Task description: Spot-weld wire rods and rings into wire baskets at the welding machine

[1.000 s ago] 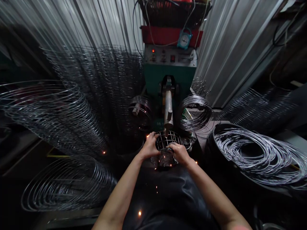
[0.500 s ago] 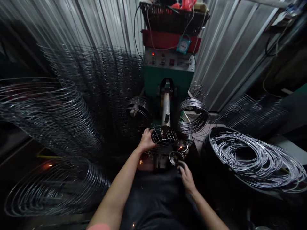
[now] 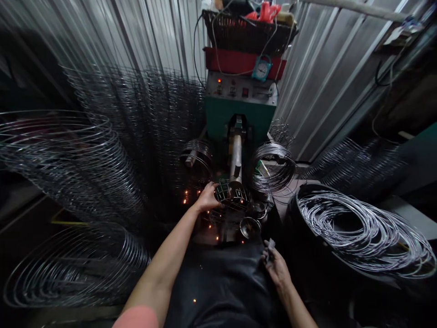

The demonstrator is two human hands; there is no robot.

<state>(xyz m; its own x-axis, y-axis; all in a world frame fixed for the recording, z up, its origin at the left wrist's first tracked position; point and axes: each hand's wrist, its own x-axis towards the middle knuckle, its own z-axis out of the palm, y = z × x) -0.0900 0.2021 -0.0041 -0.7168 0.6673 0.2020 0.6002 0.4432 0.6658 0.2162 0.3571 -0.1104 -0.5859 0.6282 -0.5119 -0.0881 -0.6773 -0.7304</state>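
My left hand (image 3: pixel 206 198) is closed on the left rim of a round wire basket (image 3: pixel 228 193), which sits under the grey cylindrical arm (image 3: pixel 236 152) of a green machine (image 3: pixel 218 109). Lower right, my right hand (image 3: pixel 277 265) is closed round a small bundle of short grey metal pieces (image 3: pixel 271 244); their exact kind is too small to tell. Between this hand and the basket is a shiny round metal dish (image 3: pixel 250 227). Small orange sparks fly near my left hand and over the black apron (image 3: pixel 221 278) on my lap.
Wire coils (image 3: pixel 273 166) hang beside the machine. A large coil of bright wire (image 3: pixel 368 228) lies in a dark tub (image 3: pixel 307 228) on the right. Tall stacks of wire rings (image 3: pixel 112 155) crowd the left side. A blue clock (image 3: pixel 261 68) hangs on the machine.
My right hand has pulled back from the metal dish, down and to the right, with the grey pieces now showing. Sparks have spread to the left. My left hand stays on the basket.
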